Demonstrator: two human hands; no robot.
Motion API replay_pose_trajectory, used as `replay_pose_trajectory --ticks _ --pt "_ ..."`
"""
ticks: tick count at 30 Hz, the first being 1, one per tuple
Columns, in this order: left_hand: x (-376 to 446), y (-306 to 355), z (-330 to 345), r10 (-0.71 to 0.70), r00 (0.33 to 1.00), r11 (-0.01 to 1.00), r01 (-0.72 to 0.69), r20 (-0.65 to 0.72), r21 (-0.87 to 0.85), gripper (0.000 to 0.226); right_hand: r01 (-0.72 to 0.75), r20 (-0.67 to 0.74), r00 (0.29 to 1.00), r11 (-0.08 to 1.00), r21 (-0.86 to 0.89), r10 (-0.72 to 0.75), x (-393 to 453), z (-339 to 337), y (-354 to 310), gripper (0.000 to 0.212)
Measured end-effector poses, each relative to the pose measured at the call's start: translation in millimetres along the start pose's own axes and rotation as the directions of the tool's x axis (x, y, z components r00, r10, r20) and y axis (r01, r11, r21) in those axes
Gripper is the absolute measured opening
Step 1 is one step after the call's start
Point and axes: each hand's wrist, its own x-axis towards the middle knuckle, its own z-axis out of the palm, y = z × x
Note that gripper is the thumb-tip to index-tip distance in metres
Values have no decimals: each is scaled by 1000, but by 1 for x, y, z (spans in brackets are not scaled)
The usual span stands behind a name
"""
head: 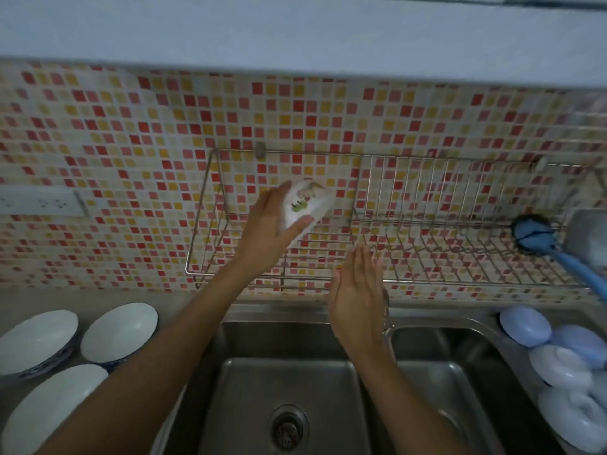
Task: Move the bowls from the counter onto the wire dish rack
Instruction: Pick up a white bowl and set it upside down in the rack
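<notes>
My left hand [267,224] grips a small white bowl with a painted picture [307,200], tilted on its side over the left part of the wire dish rack [410,254] on the tiled wall. In front of the rack's front rail my right hand [358,290] hovers with fingers straight and apart, holding nothing. Three white bowls remain on the counter at the left: one at the far left [36,341], one beside it [120,331], one nearer to me [52,408].
A steel double sink [285,389] lies below the rack. A blue-handled brush [538,236] hangs at the rack's right end. Pale blue and white plastic items [565,366] sit on the right counter. A white socket strip [39,201] is on the wall at left.
</notes>
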Motion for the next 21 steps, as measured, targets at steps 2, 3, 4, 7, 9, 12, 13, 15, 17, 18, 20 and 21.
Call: replay_pose_trajectory --ticks 2,3,4,7,9,12,13,15,17,18,20,21 --pt "7 -15 16 65 993 982 -82 99 172 71 -10 -4 1000 1000 9 10 -1 1 0 57" --pt "7 -19 23 81 986 965 -115 147 234 76 -14 -7 1000 1000 13 14 -1 3 0 57" --pt "7 -23 29 85 980 956 -132 181 263 81 -18 -8 1000 1000 15 18 -2 4 0 56" --pt "2 -23 38 106 968 949 -166 227 266 91 -20 -23 1000 1000 21 21 -2 6 1 54" --pt "2 -21 40 137 959 937 -207 248 281 90 -26 -41 999 999 37 27 -2 7 0 52" --pt "4 -19 41 146 945 926 -235 293 296 88 -38 -57 998 998 44 40 -2 8 0 52" --pt "3 -19 42 141 942 928 -232 304 291 87 -38 -59 997 998 45 41 -2 9 0 52" --pt "2 -19 42 113 941 938 -207 318 280 86 -38 -58 998 998 40 40 -3 10 0 52" --pt "1 -21 43 89 942 950 -178 324 257 80 -31 -55 998 999 38 34 -3 11 1 51" --pt "1 -22 44 85 942 957 -168 325 235 75 -27 -54 998 999 39 29 -3 11 1 51" --pt "-1 -22 44 80 940 966 -155 332 207 68 -21 -54 998 999 36 23 -4 11 1 52" --pt "-2 -22 44 75 940 968 -149 333 200 67 -18 -56 998 999 35 20 -4 10 2 51"
